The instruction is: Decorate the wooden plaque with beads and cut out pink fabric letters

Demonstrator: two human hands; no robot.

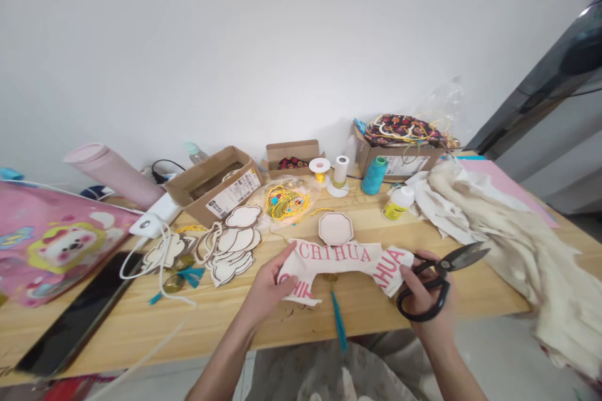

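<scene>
A strip of white fabric [341, 256] printed with pink letters "CHIHUA" lies near the front edge of the wooden table [475, 291]. My left hand [269, 286] pinches the strip's left end, fingers closed on it. My right hand [426, 291] grips black scissors [446, 272] by the handles; their blades are nearly closed and point right. The right hand's fingers also touch the strip's right end. A teal tassel [337, 319] hangs over the table edge below the strip.
Cream cut-out shapes [232, 244], a small octagonal dish [335, 228], a bag of yellow thread [286, 200], thread spools [374, 175], a glue bottle [397, 203] and cardboard boxes [214, 185] lie behind. Cream fabric [517, 244] is piled right. A phone [79, 316] and pink bag [51, 241] lie left.
</scene>
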